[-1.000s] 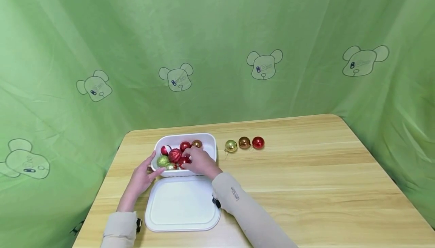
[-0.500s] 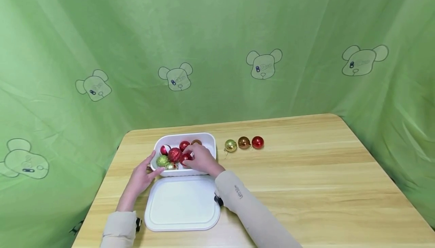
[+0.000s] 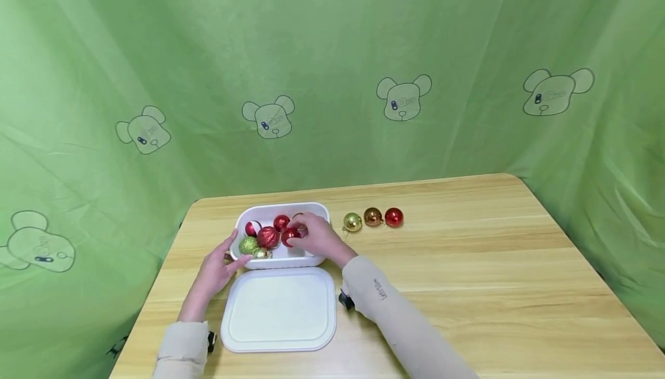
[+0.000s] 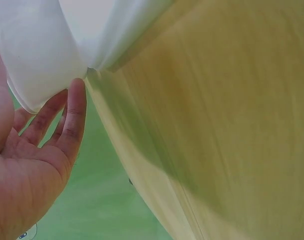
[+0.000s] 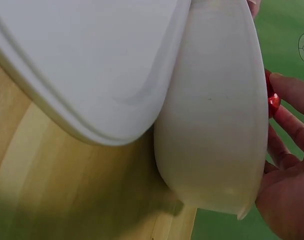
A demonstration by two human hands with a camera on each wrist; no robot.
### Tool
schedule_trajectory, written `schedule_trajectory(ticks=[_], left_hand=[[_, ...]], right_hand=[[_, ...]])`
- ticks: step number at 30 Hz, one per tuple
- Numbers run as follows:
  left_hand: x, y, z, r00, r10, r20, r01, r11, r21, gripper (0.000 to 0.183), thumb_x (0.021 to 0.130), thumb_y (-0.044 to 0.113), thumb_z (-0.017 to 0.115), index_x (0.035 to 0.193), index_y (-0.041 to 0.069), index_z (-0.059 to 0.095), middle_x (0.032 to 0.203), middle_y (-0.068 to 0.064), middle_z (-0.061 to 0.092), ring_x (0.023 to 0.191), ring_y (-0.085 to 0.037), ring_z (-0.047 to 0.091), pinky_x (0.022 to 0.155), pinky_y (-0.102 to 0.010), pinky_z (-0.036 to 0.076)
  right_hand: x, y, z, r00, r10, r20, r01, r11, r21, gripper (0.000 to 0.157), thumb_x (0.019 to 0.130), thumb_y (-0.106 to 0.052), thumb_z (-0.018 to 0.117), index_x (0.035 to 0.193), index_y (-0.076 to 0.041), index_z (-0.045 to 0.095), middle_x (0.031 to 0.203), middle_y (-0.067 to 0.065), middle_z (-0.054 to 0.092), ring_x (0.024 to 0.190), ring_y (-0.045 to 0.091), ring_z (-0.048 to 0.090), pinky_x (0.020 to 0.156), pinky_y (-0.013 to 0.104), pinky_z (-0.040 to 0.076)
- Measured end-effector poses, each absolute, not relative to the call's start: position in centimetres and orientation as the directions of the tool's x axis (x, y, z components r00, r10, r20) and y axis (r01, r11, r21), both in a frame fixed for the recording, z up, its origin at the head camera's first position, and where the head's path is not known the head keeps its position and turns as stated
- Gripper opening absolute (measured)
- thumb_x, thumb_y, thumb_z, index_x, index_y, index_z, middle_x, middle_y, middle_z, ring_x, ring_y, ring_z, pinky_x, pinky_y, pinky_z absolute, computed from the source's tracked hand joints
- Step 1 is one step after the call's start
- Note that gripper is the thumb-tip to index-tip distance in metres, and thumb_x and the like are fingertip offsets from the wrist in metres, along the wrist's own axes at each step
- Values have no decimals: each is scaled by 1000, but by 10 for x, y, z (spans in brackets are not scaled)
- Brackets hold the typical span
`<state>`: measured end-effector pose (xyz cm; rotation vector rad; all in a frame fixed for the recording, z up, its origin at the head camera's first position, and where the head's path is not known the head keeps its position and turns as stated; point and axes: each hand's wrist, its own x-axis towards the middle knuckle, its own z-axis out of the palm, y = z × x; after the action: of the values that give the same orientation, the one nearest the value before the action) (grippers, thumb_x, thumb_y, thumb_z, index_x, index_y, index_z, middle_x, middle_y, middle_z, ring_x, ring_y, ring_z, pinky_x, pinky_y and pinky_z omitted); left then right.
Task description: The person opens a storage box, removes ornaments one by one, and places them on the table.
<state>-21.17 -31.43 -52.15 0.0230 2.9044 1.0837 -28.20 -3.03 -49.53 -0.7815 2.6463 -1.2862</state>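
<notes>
A white plastic box (image 3: 283, 263) holds several Christmas baubles: a large textured red bauble (image 3: 268, 237), a glittery green bauble (image 3: 248, 245), a gold one (image 3: 260, 253), a red-and-white one (image 3: 253, 228) and a small red one (image 3: 281, 222). My right hand (image 3: 318, 236) reaches over the box's right side and pinches a shiny red bauble (image 3: 290, 236) between thumb and fingers. Another bauble behind that hand is mostly hidden. At the left front corner, my left hand (image 3: 217, 268) lies spread against the box, thumb along the front, straight fingers (image 4: 76, 117) against the outer wall.
A white lid (image 3: 280, 310) lies flat just in front of the box. Right of the box, a gold bauble (image 3: 352, 222), a brown bauble (image 3: 373, 217) and a red bauble (image 3: 394, 217) stand in a row on the wooden table (image 3: 478, 286). A green curtain (image 3: 332, 33) hangs behind.
My right hand has shifted right and slightly back inside the box, carrying the shiny red bauble away from the gold one. The left hand stays at its corner.
</notes>
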Motion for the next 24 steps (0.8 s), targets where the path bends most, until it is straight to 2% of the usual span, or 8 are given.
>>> schedule_trajectory(ticks=[4, 11, 17, 24], left_hand=[[-212, -315, -521, -999, 25, -31, -1, 755, 656, 90, 97, 42, 70, 166, 13, 20, 159, -29, 41, 128, -42, 60, 114, -58, 46], [-212, -314, -520, -1000, 24, -18, 6, 752, 660, 89, 97, 36, 73, 165, 11, 22, 145, -30, 56, 116, -35, 66, 99, -48, 59], [-211, -313, -519, -999, 34, -2, 24, 758, 652, 89, 97, 37, 73, 165, 9, 23, 145, -30, 56, 115, -36, 67, 100, -50, 58], [-210, -311, -518, -1000, 30, -1, 22, 762, 647, 88, 97, 37, 72, 165, 9, 24, 147, -31, 54, 115, -37, 67, 102, -52, 57]], right_hand=[[-285, -25, -494, -865, -485, 127, -386, 484, -785, 32, 88, -18, 83, 117, -10, 73, 116, 8, 68, 100, 20, 66, 89, 28, 60], [-287, -14, -493, -877, -468, 111, -348, 459, -817, 33, 89, -18, 83, 120, -11, 73, 122, 9, 67, 99, 20, 67, 86, 28, 60], [-285, -3, -491, -885, -457, 95, -322, 450, -833, 36, 90, -19, 82, 124, -12, 72, 127, 7, 68, 100, 20, 68, 87, 29, 61], [-282, 7, -486, -892, -444, 83, -294, 431, -853, 36, 90, -19, 82, 124, -15, 71, 123, 5, 69, 102, 21, 68, 89, 30, 61]])
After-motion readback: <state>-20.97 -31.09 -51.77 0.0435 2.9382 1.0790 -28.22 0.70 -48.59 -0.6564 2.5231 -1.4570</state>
